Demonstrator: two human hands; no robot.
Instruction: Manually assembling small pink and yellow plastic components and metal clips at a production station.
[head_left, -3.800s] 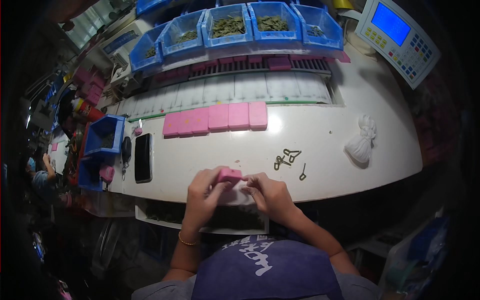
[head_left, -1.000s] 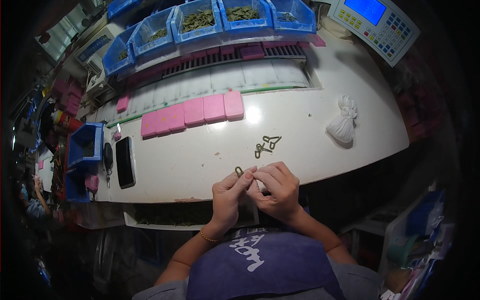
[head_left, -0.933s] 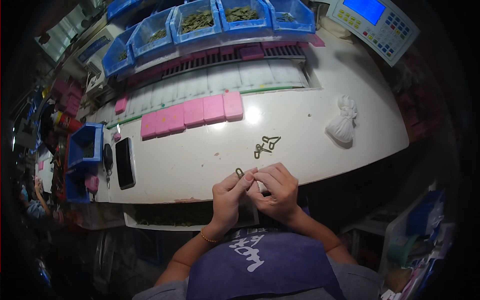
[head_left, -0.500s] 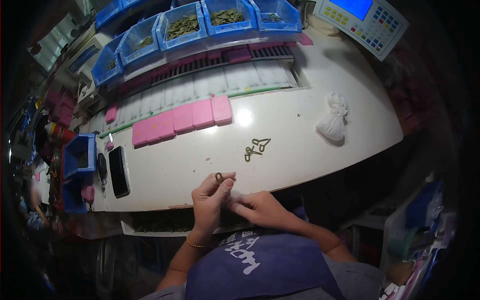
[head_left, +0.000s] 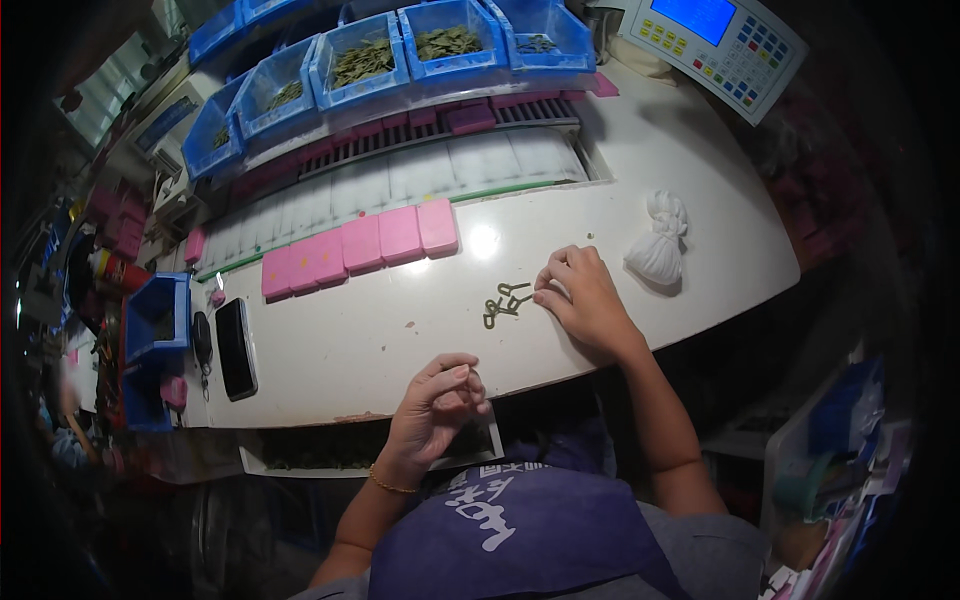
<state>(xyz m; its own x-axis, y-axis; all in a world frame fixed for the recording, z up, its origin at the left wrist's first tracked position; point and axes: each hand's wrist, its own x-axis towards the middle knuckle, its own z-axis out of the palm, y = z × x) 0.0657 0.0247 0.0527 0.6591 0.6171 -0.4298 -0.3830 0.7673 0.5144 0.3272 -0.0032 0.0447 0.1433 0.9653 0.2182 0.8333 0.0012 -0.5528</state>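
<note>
My right hand (head_left: 580, 300) reaches over the white tabletop, its thumb and fingertips pinched at the stem end of an olive-green looped piece (head_left: 516, 303). That piece lies among several similar olive-green looped pieces (head_left: 490, 320), grouped close together. Their material cannot be told. Nearer the table's front edge, my left hand (head_left: 438, 402) hovers with half-curled fingers, thumb and forefinger slightly apart, and no piece shows in it. Right of my right hand sits a tied white cloth pouch (head_left: 655, 255).
Pink rectangular blocks (head_left: 360, 242) stand in a row. Behind them are blue bins (head_left: 455, 72) holding green pieces. A phone (head_left: 237, 350) lies at the left, and a keypad device with a blue screen (head_left: 715, 50) stands far right. Below the table edge is an open drawer (head_left: 490, 440).
My right hand has moved away from my left, up and right to the grouped olive-green pieces, which now look more numerous. The looped piece has left my left hand, whose fingers have loosened.
</note>
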